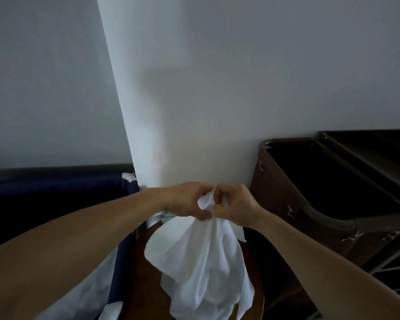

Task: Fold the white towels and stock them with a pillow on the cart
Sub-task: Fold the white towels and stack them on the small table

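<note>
Head view: the left hand [185, 200] and right hand [237, 204] meet in the middle of the picture, knuckles almost touching. The fingers of both are curled tight and pinch a gathered bit of the towel [201, 262] between them. A small peak of cloth pokes up between the thumbs. The towel is plain white, with no pattern or mark to be seen. It is bunched narrow at the grip and hangs down in loose, soft folds that widen toward the bottom of the picture, where its lower end is cut off. One small corner juts out to the right just under the right wrist. The cloth hangs in front of a round brown table [136, 273]; whether it rests on the top cannot be told. At the table's left edge stands a dark blue bin [56, 190] with white linen [97, 285] spilling down its near side. To the right, apart from the towel, stands the cart [284, 192], its brown bag hung from a metal frame. Behind everything rises a pale wall [240, 65].
</note>
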`<move>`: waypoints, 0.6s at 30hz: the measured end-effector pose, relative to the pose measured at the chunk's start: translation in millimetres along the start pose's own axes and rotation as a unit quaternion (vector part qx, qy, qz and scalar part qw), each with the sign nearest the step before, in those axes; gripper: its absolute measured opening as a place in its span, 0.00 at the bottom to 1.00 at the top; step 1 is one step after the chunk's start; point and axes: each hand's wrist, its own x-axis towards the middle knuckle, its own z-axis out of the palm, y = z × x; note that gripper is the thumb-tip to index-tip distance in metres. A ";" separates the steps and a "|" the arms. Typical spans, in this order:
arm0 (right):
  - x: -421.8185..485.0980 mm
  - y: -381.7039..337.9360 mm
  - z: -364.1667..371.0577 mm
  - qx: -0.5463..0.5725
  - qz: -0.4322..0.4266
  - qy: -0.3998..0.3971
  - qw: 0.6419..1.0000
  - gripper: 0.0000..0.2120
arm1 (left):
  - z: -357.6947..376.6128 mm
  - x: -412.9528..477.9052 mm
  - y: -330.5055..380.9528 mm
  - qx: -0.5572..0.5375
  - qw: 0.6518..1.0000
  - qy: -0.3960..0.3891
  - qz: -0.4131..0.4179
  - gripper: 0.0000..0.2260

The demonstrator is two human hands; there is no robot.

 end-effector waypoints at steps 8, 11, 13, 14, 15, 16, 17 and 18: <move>-17.6 21.3 6.1 0.024 0.063 0.018 0.998 0.10 | -29.0 -1.8 11.5 0.010 0.997 0.071 0.016 0.04; -23.4 29.9 9.0 0.043 0.093 0.018 0.995 0.09 | -43.5 -8.3 15.4 -0.048 0.996 0.078 0.012 0.03; -28.9 39.4 12.3 0.020 0.098 -0.017 0.995 0.05 | -51.9 -14.0 18.5 -0.104 0.990 0.093 0.011 0.03; -32.2 45.3 13.1 0.007 0.101 -0.034 0.994 0.05 | -55.7 -15.9 18.9 -0.133 0.986 0.100 0.009 0.03; -35.3 52.5 13.2 -0.007 0.108 -0.054 0.993 0.06 | -59.4 -18.5 18.8 -0.160 0.981 0.105 0.005 0.04; -37.9 59.4 12.8 -0.030 0.119 -0.074 0.990 0.04 | -62.7 -20.8 17.5 -0.184 0.977 0.109 0.003 0.05; -39.1 65.2 11.7 -0.055 0.130 -0.092 0.986 0.03 | -65.6 -23.1 15.7 -0.201 0.973 0.114 0.000 0.08; -39.9 69.8 10.1 -0.074 0.141 -0.101 0.982 0.04 | -67.5 -25.2 13.3 -0.210 0.971 0.118 -0.004 0.10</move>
